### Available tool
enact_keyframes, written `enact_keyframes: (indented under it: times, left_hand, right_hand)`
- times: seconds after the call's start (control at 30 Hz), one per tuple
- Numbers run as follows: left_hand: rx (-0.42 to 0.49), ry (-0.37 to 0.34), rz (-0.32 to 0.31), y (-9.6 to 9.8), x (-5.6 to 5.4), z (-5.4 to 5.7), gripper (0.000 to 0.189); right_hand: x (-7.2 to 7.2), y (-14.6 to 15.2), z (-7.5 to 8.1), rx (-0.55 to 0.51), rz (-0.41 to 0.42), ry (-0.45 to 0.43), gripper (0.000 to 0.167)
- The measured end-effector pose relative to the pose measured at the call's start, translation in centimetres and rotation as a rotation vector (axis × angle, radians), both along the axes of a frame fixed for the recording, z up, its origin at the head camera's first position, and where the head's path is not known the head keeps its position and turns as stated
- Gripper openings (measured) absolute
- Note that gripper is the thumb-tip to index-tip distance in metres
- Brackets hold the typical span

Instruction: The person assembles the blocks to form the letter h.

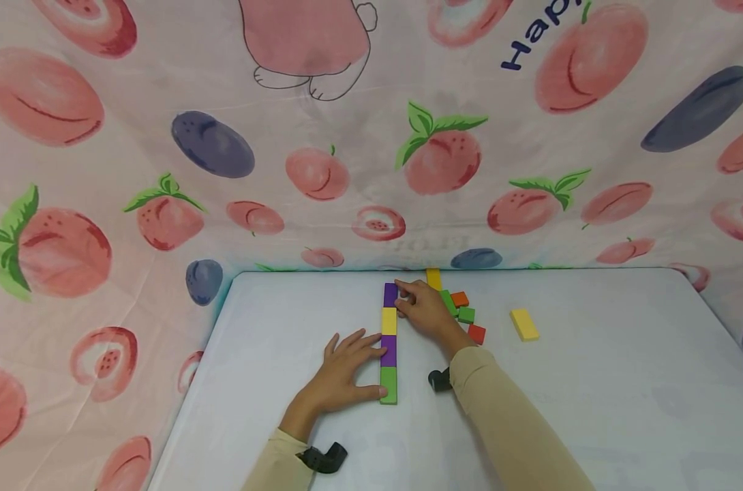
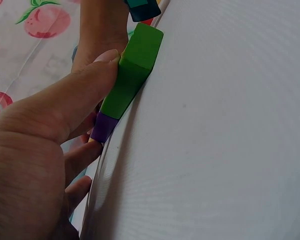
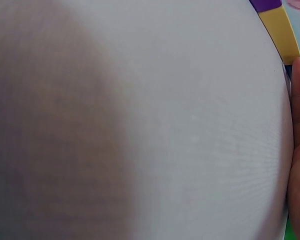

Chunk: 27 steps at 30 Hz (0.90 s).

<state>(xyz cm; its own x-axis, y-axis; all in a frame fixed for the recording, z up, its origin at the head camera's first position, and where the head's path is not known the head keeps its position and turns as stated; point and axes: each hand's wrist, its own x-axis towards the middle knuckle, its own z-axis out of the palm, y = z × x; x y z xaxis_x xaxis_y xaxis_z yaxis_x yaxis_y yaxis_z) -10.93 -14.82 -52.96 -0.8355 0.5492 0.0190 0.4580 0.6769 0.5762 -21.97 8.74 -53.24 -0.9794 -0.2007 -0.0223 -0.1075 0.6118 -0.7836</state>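
Note:
A straight row of blocks runs away from the person: a green block nearest, then a purple block, a yellow block and another purple block at the far end. Along the row's left side, my left hand has its fingers spread, the thumb touching the green block and fingertips at the nearer purple block. My right hand reaches to the far purple block, its index fingertip and thumb against that block's right side. The right wrist view shows the thumb beside the yellow block.
Right of the right hand lie loose blocks: a yellow one, green ones, an orange one and a red one. Farther right is a yellow block. Fruit-printed cloth rises behind the white table.

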Motion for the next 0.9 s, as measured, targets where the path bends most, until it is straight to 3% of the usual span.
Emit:
enact_keyframes:
  times: [0.63, 0.9]
  left_hand:
    - [-0.017, -0.003, -0.01, -0.21, 0.04, -0.29, 0.07]
    - [-0.008, 0.01, -0.017, -0.31, 0.14, -0.29, 0.07]
  right_hand:
    - [0.4, -0.1, 0.19, 0.015, -0.004, 0.007, 0.052]
    - [0.55, -0.08, 0.07, -0.06, -0.014, -0.029, 0.052]
